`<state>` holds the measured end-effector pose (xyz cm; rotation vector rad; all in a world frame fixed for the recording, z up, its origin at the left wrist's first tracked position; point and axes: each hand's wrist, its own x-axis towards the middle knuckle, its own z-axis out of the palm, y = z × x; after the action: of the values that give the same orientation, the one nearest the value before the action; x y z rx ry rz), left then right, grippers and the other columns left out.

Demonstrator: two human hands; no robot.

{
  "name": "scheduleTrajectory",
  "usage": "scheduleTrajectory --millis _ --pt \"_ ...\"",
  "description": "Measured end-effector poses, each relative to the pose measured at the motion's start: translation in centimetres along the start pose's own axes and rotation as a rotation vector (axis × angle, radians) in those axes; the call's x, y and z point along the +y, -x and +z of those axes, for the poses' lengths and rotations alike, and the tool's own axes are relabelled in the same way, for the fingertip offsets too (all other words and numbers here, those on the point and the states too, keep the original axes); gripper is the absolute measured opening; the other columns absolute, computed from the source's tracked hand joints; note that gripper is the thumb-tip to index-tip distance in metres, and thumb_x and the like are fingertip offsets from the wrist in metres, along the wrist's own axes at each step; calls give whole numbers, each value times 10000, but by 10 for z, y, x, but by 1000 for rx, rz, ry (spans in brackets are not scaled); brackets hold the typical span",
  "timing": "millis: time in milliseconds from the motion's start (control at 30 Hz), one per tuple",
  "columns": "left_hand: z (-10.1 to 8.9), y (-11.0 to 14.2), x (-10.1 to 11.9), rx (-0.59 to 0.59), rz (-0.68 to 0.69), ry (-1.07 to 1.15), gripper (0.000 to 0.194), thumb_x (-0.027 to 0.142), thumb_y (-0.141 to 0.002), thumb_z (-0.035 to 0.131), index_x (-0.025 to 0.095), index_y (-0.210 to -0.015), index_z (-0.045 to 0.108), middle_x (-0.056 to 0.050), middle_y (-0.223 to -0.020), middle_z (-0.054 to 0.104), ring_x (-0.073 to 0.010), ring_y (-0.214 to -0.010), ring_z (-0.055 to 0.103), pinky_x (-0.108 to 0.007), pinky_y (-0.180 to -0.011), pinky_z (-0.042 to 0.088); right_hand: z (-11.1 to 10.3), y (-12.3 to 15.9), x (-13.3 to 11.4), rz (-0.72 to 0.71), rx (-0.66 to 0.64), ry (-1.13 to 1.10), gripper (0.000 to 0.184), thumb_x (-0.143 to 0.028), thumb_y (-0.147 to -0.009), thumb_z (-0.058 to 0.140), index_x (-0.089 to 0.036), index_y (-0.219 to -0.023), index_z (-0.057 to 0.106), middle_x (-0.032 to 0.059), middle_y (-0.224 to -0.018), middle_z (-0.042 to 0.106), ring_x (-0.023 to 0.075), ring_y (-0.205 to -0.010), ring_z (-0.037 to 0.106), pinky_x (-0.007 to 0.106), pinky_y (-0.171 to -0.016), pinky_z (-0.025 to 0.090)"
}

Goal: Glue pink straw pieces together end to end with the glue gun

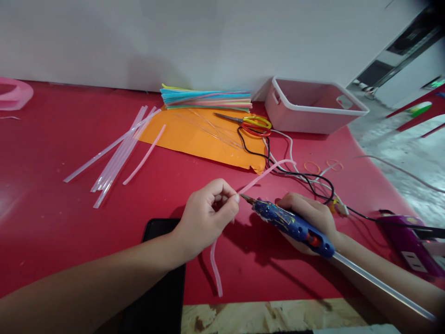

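Observation:
My left hand (212, 215) pinches a pink pipe cleaner (262, 175) between thumb and fingertips. One length runs up and to the right; another pink length (215, 269) hangs below the hand. My right hand (308, 215) is wrapped round a blue glue gun (292, 225), its worn body smeared with dried glue. The gun's nozzle points left and is close to the left fingertips; whether it touches the pipe cleaner I cannot tell. A clear glue stick (382, 285) juts from the gun's back end.
Clear pinkish sticks (118, 157) and a loose pink pipe cleaner (146, 155) lie left. Behind, an orange envelope (194, 134) bears scissors (246, 121) and coloured pipe cleaners (205, 98). A bin (309, 111), tangled cords (299, 174), a purple power strip (410, 246) and a black tray-like object (162, 283) surround the hands.

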<state>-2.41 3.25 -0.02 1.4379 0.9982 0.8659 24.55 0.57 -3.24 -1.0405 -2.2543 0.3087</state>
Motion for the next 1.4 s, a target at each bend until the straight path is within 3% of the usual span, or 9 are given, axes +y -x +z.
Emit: scheduleTrajectory --millis 400,533,733,1000,1200,1400 --pt "-1 -2 -2 -3 -16 52 161 275 -953 577 203 -814 541 56 -601 581 -82 -551 525 -217 -556 407 -2 -1 -5 52 46 33 155 -283 -851 612 -290 -995 553 18 -745 657 190 -587 637 324 -543 503" --pt "0 -4 -3 -72 -44 155 165 268 -960 570 200 -813 538 64 -590 580 -73 -540 512 -214 -562 403 -5 -4 -8 39 -8 55 159 -256 -863 617 -280 -1002 544 28 -762 648 189 -608 635 316 -525 490" --pt "2 -5 0 -158 -73 269 155 239 -945 572 196 -801 530 78 -562 558 -63 -510 473 -210 -549 376 -5 -9 -9 -41 35 25 102 -231 -898 580 -258 -984 535 27 -749 634 189 -641 642 314 -543 494" --pt "2 -7 -4 -141 -85 326 174 254 -950 595 186 -798 544 75 -572 580 -56 -526 498 -202 -577 403 -6 -7 -12 35 40 110 100 -262 -903 601 -266 -979 536 20 -730 623 182 -597 605 317 -524 464" --pt "1 -6 -3 -119 -84 290 186 223 -944 594 183 -772 534 75 -570 592 -49 -524 512 -185 -566 408 -3 -8 -9 -32 32 79 67 -287 -934 576 -242 -980 558 28 -742 620 181 -650 621 309 -582 500" --pt "2 -6 -2 -102 -89 270 211 240 -942 602 186 -752 530 61 -574 610 -57 -528 527 -195 -568 415 -1 -6 -7 1 52 120 105 -272 -896 619 -231 -971 559 14 -738 627 157 -630 611 279 -559 485"
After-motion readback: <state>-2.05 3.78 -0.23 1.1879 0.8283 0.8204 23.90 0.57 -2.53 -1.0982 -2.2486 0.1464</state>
